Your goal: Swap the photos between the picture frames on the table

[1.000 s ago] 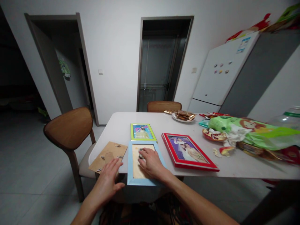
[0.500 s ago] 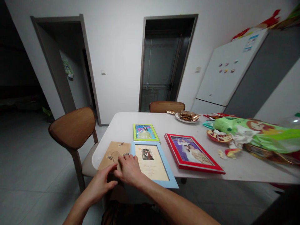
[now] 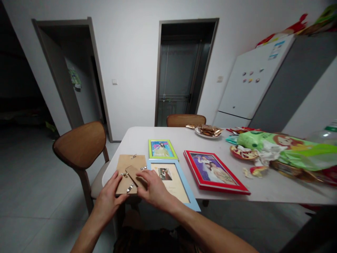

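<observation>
A picture frame [image 3: 133,162] lies face down at the table's near left corner, showing its brown backing board, a fold-out stand and several metal clips. My left hand [image 3: 108,192] holds its left side, the thumb along the near edge. On the opposite side, my right hand [image 3: 153,186] grips the right edge with bent fingers, thumb near the close corner. Partly under my right hand, a light blue frame [image 3: 188,189] with a cream print lies face up. Behind it sits a lime green frame [image 3: 150,149]. Farther right rests a red frame [image 3: 193,172] with a group photo, apparently stacked on another.
On the white table [image 3: 137,135] stand a plate of wrapped snacks [image 3: 209,131], a red bowl of scraps [image 3: 243,153], fruit peel [image 3: 259,171] and a green tissue pack [image 3: 297,146]. Wooden chairs [image 3: 80,144] flank the table; a fridge [image 3: 244,84] stands back right.
My hands have parted from above the middle of the face-down frame to its left and right sides. More of its backing, stand and clips shows. The view has shifted slightly.
</observation>
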`<action>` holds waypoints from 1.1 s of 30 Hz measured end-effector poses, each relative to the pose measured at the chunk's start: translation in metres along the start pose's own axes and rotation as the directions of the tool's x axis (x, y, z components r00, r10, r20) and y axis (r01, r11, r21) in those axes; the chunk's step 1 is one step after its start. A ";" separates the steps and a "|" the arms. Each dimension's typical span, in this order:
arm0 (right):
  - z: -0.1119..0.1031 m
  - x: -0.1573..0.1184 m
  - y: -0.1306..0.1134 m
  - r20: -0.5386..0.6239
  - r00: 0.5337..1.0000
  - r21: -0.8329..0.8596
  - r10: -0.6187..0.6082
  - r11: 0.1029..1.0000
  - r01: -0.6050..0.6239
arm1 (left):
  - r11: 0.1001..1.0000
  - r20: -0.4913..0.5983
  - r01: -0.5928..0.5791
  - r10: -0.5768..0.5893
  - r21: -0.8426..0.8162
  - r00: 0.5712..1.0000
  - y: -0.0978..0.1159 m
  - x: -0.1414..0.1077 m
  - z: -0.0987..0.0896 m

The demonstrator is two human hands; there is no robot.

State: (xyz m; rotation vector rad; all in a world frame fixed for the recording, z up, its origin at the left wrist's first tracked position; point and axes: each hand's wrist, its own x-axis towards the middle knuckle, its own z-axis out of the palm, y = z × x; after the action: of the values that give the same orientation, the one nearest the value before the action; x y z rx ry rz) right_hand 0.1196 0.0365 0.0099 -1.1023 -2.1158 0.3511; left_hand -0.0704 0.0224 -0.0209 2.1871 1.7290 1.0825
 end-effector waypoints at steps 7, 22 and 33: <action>-0.061 -0.048 0.037 0.064 0.989 -0.061 0.135 0.989 -0.131 | 0.994 0.263 -0.093 0.103 -0.050 0.959 0.065 -0.002 0.038; -0.065 -0.069 0.076 0.117 0.965 -0.315 0.236 0.930 -0.189 | 0.985 0.420 -0.160 0.121 0.058 0.899 0.095 0.006 0.062; -0.060 -0.069 0.090 -0.030 0.973 -0.337 0.230 0.914 -0.226 | 0.974 0.414 -0.210 0.226 -0.086 0.882 0.085 -0.009 0.069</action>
State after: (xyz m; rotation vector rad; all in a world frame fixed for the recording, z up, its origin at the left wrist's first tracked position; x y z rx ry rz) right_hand 0.2420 0.0310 -0.0277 -1.5577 -2.1093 0.0982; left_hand 0.0377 0.0081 -0.0302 2.4092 1.2891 0.6030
